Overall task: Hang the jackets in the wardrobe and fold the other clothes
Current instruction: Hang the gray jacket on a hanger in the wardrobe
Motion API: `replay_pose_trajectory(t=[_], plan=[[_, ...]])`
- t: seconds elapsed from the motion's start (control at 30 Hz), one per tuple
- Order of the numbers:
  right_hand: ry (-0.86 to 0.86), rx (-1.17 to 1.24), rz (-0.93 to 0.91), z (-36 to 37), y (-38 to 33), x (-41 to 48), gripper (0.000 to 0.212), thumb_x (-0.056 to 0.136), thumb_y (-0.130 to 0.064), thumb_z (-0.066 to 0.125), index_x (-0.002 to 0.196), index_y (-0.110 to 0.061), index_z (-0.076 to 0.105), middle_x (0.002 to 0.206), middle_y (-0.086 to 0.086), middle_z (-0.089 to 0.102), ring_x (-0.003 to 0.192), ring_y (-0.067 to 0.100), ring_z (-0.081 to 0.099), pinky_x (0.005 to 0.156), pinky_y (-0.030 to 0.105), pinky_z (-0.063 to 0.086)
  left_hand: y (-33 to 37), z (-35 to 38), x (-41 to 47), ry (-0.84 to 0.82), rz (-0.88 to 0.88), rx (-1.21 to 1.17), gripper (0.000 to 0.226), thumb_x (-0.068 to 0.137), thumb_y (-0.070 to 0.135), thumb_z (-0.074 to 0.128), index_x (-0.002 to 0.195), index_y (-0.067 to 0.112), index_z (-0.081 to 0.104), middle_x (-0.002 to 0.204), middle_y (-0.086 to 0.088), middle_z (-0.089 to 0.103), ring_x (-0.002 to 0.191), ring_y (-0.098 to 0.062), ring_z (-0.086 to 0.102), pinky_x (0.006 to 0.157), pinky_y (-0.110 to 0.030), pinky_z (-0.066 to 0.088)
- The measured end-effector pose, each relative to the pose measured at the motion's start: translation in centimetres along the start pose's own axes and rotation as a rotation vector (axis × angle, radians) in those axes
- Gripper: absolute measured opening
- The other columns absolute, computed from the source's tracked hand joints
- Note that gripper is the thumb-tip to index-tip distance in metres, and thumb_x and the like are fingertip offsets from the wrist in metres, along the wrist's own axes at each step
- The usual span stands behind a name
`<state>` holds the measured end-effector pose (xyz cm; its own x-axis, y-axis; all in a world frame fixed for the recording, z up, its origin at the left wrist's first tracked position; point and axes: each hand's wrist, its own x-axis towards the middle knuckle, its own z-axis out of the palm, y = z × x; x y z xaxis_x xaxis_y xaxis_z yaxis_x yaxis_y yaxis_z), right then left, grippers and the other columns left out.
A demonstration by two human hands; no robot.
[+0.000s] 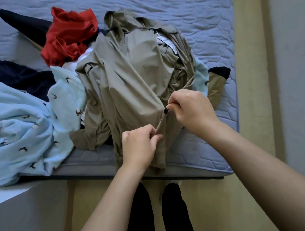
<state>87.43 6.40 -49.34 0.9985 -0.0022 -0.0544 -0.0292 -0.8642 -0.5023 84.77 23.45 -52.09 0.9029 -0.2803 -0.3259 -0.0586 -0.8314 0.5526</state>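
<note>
A khaki jacket [128, 77] lies crumpled on top of the clothes pile on the bed, its lower part hanging over the near mattress edge. My left hand [141, 146] grips the jacket's bottom hem beside the zip line. My right hand [192, 109] pinches the small black zipper pull [165, 111] a little higher up the same seam. A white label shows inside the collar at the far end.
A red garment [68, 34], dark navy clothes [20, 77] and a light blue fleece with bird prints [24, 126] lie to the left on the blue quilted mattress [205, 23]. A white surface sits at lower left. My dark-clad legs stand on the floor below the bed.
</note>
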Motion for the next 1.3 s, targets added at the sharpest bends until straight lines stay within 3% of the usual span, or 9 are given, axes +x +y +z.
replay_pose_trajectory(t=[0.23, 0.33, 0.43, 0.67, 0.87, 0.97, 1.1, 1.2, 1.3], plan=[[0.008, 0.013, 0.024, -0.9, 0.2, 2.5, 0.01, 0.086, -0.021, 0.064, 0.082, -0.012, 0.066, 0.084, 0.004, 0.066, 0.08, 0.03, 0.062, 0.07, 0.045, 0.05, -4.1, -1.8, 1.9, -0.284, -0.133, 0.213, 0.024, 0.083, 0.048, 0.063, 0.08, 0.026, 0.054, 0.081, 0.007, 0.061, 0.096, -0.022, 0.059, 0.08, -0.036, 0.033], [-0.007, 0.029, 0.017, -0.5, -0.2, 2.6, 0.01, 0.085, -0.02, 0.065, 0.081, -0.011, 0.065, 0.083, 0.005, 0.066, 0.08, 0.032, 0.061, 0.071, 0.046, 0.05, -1.0, -2.5, 4.3, -0.16, -0.015, 0.051, 0.031, 0.08, 0.05, 0.066, 0.095, 0.023, 0.063, 0.09, 0.006, 0.068, 0.092, -0.019, 0.06, 0.085, -0.037, 0.042], [0.002, 0.021, 0.012, -0.5, -0.1, 3.0, 0.01, 0.085, -0.021, 0.064, 0.082, -0.012, 0.066, 0.084, 0.005, 0.066, 0.08, 0.033, 0.062, 0.07, 0.046, 0.05, 0.4, -2.2, 6.0, -0.011, 0.079, -0.023, 0.019, 0.082, 0.037, 0.068, 0.078, 0.019, 0.061, 0.074, 0.002, 0.066, 0.081, -0.024, 0.061, 0.078, -0.036, 0.043], [0.004, -0.001, 0.007, -0.8, 1.0, 3.8, 0.011, 0.087, -0.021, 0.063, 0.08, -0.012, 0.064, 0.082, 0.006, 0.065, 0.077, 0.033, 0.06, 0.067, 0.046, 0.049, -6.7, 1.0, 2.0, -0.27, -0.095, 0.248, 0.024, 0.085, 0.041, 0.061, 0.076, 0.024, 0.047, 0.084, 0.003, 0.065, 0.093, -0.024, 0.061, 0.07, -0.032, 0.031], [0.037, 0.024, -0.015, -0.7, 0.9, 4.3, 0.01, 0.084, -0.02, 0.063, 0.08, -0.011, 0.064, 0.081, 0.006, 0.065, 0.077, 0.034, 0.061, 0.067, 0.047, 0.05, -0.5, -1.7, 7.9, -0.038, 0.108, -0.108, 0.031, 0.078, 0.033, 0.071, 0.068, 0.023, 0.044, 0.07, 0.0, 0.058, 0.076, -0.026, 0.058, 0.068, -0.036, 0.042], [0.061, 0.01, -0.036, -0.9, 0.9, 4.5, 0.014, 0.084, -0.023, 0.061, 0.08, -0.01, 0.064, 0.079, 0.007, 0.064, 0.073, 0.034, 0.06, 0.064, 0.046, 0.05, -0.6, -1.9, 8.9, 0.004, 0.153, 0.06, 0.027, 0.082, 0.032, 0.068, 0.068, 0.024, 0.045, 0.076, -0.003, 0.065, 0.081, -0.029, 0.06, 0.068, -0.035, 0.035], [0.08, 0.015, -0.013, -0.3, 0.9, 4.0, 0.013, 0.085, -0.022, 0.062, 0.078, -0.011, 0.063, 0.077, 0.005, 0.063, 0.071, 0.034, 0.06, 0.06, 0.045, 0.05, -4.7, -0.5, 7.3, -0.168, 0.043, 0.354, 0.016, 0.088, 0.036, 0.059, 0.082, 0.021, 0.055, 0.094, 0.0, 0.067, 0.099, -0.026, 0.06, 0.072, -0.034, 0.03], [0.066, 0.041, -0.02, 0.6, 0.5, 3.3, 0.013, 0.085, -0.023, 0.06, 0.077, -0.012, 0.062, 0.077, 0.004, 0.063, 0.069, 0.034, 0.06, 0.059, 0.045, 0.05, -5.6, -0.6, 7.4, -0.262, -0.036, 0.375, 0.021, 0.088, 0.041, 0.059, 0.084, 0.02, 0.053, 0.095, -0.003, 0.066, 0.1, -0.028, 0.06, 0.073, -0.034, 0.03], [0.076, 0.062, -0.01, 0.7, 0.7, 3.6, 0.015, 0.084, -0.023, 0.058, 0.079, -0.011, 0.063, 0.076, 0.004, 0.063, 0.068, 0.033, 0.06, 0.059, 0.045, 0.05, -3.3, -1.0, 8.5, -0.184, 0.093, 0.248, 0.028, 0.083, 0.044, 0.063, 0.078, 0.02, 0.049, 0.091, -0.005, 0.065, 0.095, -0.027, 0.059, 0.073, -0.035, 0.033]])
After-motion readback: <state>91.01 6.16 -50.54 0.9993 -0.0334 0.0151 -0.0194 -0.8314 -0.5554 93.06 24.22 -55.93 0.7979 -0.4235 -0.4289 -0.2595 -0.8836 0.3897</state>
